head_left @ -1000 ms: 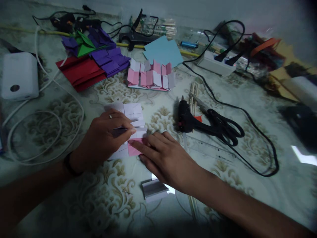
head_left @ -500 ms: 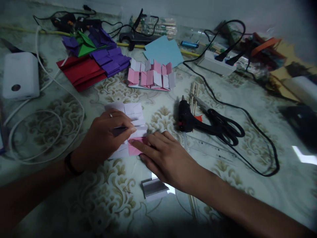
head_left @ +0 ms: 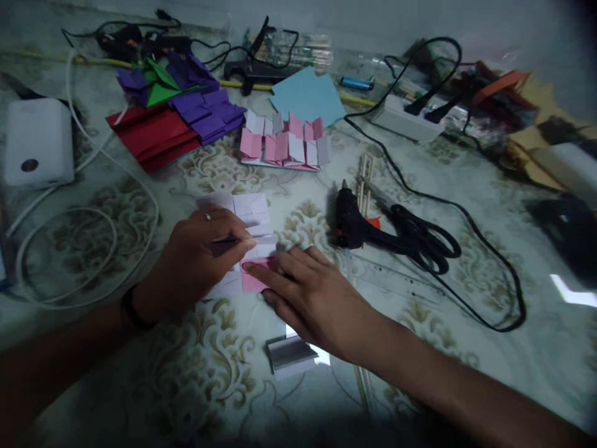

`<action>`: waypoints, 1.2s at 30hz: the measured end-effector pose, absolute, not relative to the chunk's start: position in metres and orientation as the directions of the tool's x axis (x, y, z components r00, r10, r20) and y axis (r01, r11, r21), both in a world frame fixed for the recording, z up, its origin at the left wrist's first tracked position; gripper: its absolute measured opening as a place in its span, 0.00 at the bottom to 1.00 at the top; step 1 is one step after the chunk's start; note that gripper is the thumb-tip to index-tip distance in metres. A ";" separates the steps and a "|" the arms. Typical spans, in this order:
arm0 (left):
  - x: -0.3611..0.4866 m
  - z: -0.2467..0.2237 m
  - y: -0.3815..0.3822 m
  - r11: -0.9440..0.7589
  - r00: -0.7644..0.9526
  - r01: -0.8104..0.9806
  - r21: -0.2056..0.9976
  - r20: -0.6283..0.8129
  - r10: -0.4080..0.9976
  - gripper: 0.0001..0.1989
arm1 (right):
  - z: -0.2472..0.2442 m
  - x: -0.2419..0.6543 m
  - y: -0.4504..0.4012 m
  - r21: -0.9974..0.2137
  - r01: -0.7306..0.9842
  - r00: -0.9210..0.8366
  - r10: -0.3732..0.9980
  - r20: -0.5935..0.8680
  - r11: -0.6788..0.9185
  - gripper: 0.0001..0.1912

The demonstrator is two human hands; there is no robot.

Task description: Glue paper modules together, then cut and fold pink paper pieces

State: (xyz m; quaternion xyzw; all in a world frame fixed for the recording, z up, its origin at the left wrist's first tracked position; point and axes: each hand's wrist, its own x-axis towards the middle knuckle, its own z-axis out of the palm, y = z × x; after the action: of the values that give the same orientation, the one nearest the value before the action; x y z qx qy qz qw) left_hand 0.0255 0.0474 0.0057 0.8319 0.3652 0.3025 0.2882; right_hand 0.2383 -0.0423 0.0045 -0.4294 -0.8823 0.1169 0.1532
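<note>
A folded white paper piece (head_left: 252, 208) with a pink square (head_left: 255, 283) lies on the patterned table cover, under both hands. My left hand (head_left: 200, 249), with a ring and a dark wristband, pinches a raised fold of the white paper between thumb and index finger. My right hand (head_left: 308, 292) presses the pink square down with an outstretched index finger; its other fingers are partly bent. Below the right hand sits a small folded grey-white paper piece (head_left: 293, 356). Behind, a pink and white folded paper piece (head_left: 284, 144) rests on the cover.
To the right lie a black hot glue gun (head_left: 352, 218), black scissors (head_left: 420, 233) and a clear ruler (head_left: 396, 277). Red paper (head_left: 152, 137) and purple folded paper (head_left: 209, 115) lie back left. A white box (head_left: 40, 143) with a cable stands left; a power strip (head_left: 408, 118) is back right.
</note>
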 end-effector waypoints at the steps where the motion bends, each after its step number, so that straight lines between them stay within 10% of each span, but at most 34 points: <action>1: 0.025 0.006 0.047 -0.566 0.551 0.434 0.701 0.290 0.782 0.06 | 0.004 0.238 -0.042 -0.337 0.721 -0.585 0.793 0.172 0.605 0.22; 36: 0.025 0.005 0.046 -0.733 0.664 0.414 0.540 0.371 0.649 0.07 | 0.007 0.251 -0.042 -0.421 0.693 -0.456 0.809 0.371 0.585 0.11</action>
State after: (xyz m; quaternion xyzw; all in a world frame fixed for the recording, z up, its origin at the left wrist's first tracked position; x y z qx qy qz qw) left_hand 0.0249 0.0460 0.0051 0.8878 0.2993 0.2798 0.2099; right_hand 0.2508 -0.0416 0.0066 -0.4435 -0.8468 0.1051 0.2742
